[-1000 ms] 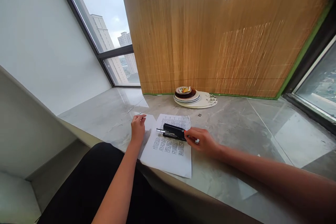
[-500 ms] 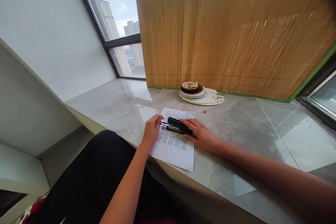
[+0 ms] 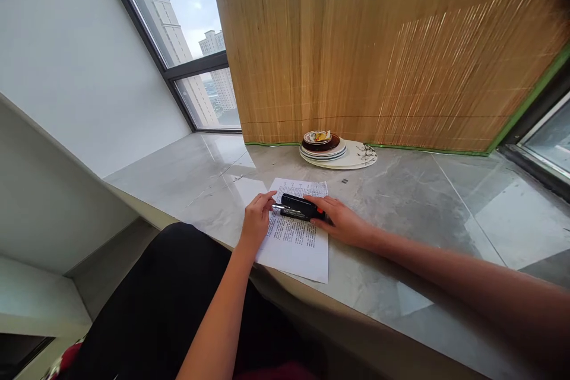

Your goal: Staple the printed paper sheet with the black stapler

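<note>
As the black stapler (image 3: pixel 299 208) lies crosswise on the printed sheet (image 3: pixel 296 246), nose leftward, the right hand (image 3: pixel 342 224) has its grip on the rear, while the left hand (image 3: pixel 256 222), loosely curled and empty, meets the nose.

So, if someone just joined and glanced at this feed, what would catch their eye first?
The black stapler lying across the top of a printed sheet at the near edge of the marble ledge, with the right hand on its rear end and the left hand at its metal nose. Behind, a big bamboo blind spans the back, with a stack of plates at its foot.
</note>
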`<control>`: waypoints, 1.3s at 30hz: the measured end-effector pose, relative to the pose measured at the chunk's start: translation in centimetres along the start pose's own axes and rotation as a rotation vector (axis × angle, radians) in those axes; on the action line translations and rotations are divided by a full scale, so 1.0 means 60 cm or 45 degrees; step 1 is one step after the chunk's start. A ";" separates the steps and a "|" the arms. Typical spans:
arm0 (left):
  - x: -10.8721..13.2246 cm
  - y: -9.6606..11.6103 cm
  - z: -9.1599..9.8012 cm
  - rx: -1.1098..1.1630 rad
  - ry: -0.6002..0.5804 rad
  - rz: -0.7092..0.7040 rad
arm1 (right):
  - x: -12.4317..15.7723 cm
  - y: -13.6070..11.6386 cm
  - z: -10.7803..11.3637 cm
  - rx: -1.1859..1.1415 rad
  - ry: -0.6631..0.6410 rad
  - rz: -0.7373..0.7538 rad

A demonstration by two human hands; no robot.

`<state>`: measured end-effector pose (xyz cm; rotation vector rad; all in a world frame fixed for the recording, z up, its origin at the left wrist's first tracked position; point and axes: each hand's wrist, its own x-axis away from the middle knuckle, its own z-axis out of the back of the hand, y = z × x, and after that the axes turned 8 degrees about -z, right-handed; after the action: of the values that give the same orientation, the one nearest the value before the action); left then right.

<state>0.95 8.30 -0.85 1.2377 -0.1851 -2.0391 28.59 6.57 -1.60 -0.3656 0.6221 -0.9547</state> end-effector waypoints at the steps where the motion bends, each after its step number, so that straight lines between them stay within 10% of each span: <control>1: 0.000 0.002 0.001 0.000 0.025 0.018 | 0.000 0.000 0.000 -0.005 0.005 0.002; 39: -0.009 0.009 0.001 -0.108 -0.167 0.202 | -0.006 0.006 0.001 -0.176 0.078 0.019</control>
<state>1.35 8.26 -0.17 1.0056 -0.2483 -1.9697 28.70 7.06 -1.61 -0.4553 0.7483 -0.9134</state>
